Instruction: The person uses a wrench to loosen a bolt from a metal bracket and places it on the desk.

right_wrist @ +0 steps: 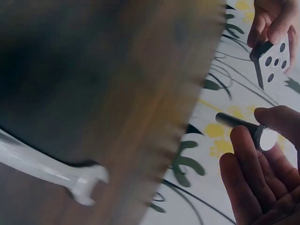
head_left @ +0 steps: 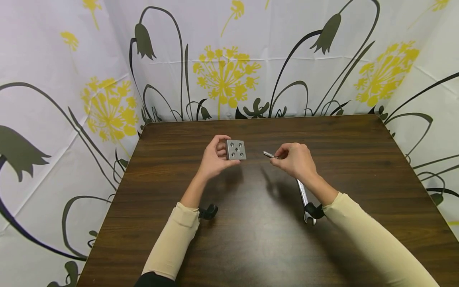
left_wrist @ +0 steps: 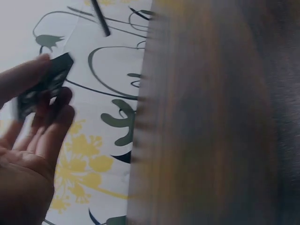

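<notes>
My left hand [head_left: 212, 159] grips a square grey metal block [head_left: 236, 150] by its edges, thumb below and fingers above. Several round holes show on the block's face, one of them in the middle. To the right, my right hand [head_left: 295, 160] pinches a metal bolt [right_wrist: 239, 123] near its round head, with the shank pointing toward the block. A gap separates bolt and block, and both are held above the table. In the left wrist view the block [left_wrist: 47, 84] appears dark and blurred between thumb and fingers. Beneath the right forearm lies a combination wrench [head_left: 303, 193], partly hidden.
The dark wood-grain table [head_left: 251, 247] spreads under both arms. Behind it and at the sides hangs a white curtain [head_left: 279, 36] printed with grey and yellow flowers. Each wrist carries a black camera mount, such as the left mount [head_left: 208, 212].
</notes>
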A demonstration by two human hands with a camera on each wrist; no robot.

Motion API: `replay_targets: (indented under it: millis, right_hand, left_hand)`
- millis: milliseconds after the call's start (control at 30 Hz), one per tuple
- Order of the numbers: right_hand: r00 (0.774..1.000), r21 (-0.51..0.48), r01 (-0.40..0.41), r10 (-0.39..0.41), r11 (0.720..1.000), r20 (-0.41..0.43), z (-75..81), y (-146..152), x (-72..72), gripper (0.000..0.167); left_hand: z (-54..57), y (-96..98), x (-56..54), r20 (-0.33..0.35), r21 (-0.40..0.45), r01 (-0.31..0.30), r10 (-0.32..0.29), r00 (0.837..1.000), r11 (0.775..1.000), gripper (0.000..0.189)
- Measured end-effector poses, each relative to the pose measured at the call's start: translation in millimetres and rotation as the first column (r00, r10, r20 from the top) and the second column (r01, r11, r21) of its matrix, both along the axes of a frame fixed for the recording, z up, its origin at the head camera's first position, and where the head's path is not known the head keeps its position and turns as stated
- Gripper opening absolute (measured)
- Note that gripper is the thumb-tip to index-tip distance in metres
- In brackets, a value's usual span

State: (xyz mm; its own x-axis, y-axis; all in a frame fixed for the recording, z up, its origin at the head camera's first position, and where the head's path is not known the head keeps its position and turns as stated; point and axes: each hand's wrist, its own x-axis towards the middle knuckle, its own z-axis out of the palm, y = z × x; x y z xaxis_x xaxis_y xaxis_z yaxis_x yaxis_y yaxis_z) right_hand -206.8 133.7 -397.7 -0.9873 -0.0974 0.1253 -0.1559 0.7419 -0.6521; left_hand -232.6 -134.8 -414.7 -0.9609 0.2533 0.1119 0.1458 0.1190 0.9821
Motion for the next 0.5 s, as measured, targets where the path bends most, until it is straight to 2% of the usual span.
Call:
replay_targets:
  millis: [100,233,367,500]
  right_hand:
    - [0.999,0.023,0.021,-0.021,1.0,0.033,-17.0,3,5.0,0.011]
    - [0.995,0.052,0.052,-0.056,0.997,0.087,-37.9,5,16.3,0.012]
    - [0.99,0.071,0.061,-0.07,0.996,0.125,-53.8,5,28.6,0.015]
    - [0.987,0.091,0.062,-0.074,0.994,0.14,-65.0,2,37.8,0.018]
  left_hand:
    - [-22.3,0.5,-1.1,0.043,-0.13,0.041,-0.036,0.998,0.991,0.074]
    - [-37.9,3.1,8.8,0.131,-0.257,0.112,-0.08,0.988,0.96,0.075]
    - [-47.7,7.5,18.6,0.203,-0.289,0.152,-0.094,0.975,0.945,0.077]
    - [-53.8,13.8,24.8,0.222,-0.32,0.164,-0.095,0.97,0.933,0.076]
